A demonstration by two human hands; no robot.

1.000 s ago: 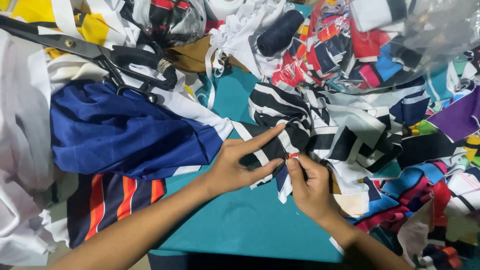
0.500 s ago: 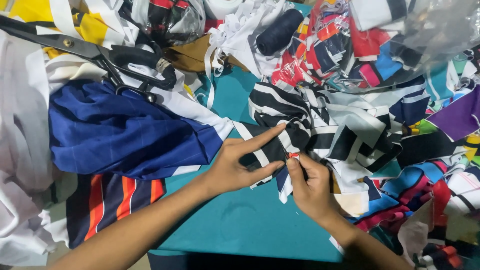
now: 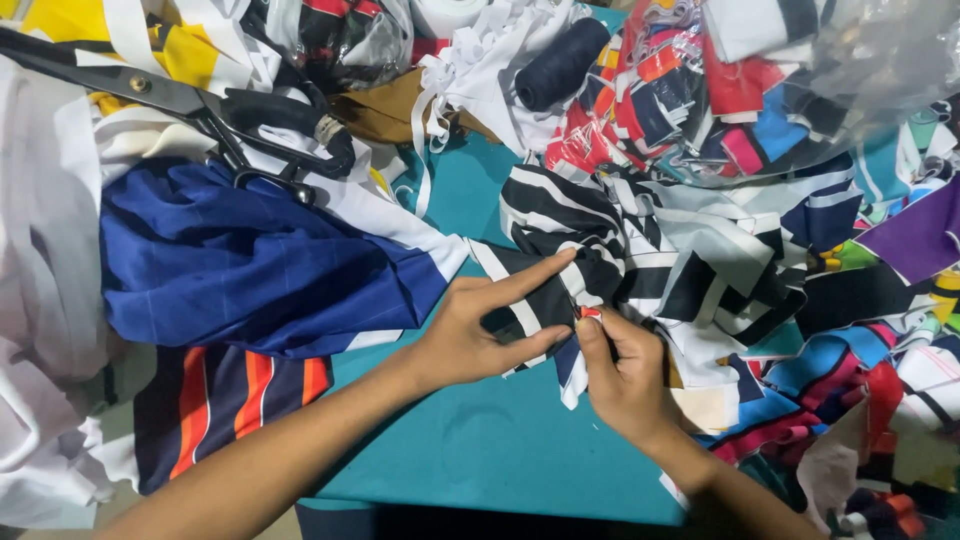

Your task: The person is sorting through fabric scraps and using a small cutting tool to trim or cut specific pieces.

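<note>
A black-and-white striped fabric piece [image 3: 640,250] lies bunched across the middle of a teal table [image 3: 480,450]. My left hand [image 3: 480,325] presses its near end flat, index finger stretched out along a stripe and thumb underneath. My right hand [image 3: 625,375] pinches the same end of the cloth between thumb and fingertips, right beside the left hand, at a small red spot on the fabric edge.
Large black-handled scissors [image 3: 200,105] rest on cloth at upper left, above a dark blue fabric [image 3: 250,265]. A navy piece with orange stripes [image 3: 230,400] lies lower left. A dark thread spool [image 3: 560,65], white strips and a clear bag of coloured scraps [image 3: 760,90] crowd the back; more scraps fill the right.
</note>
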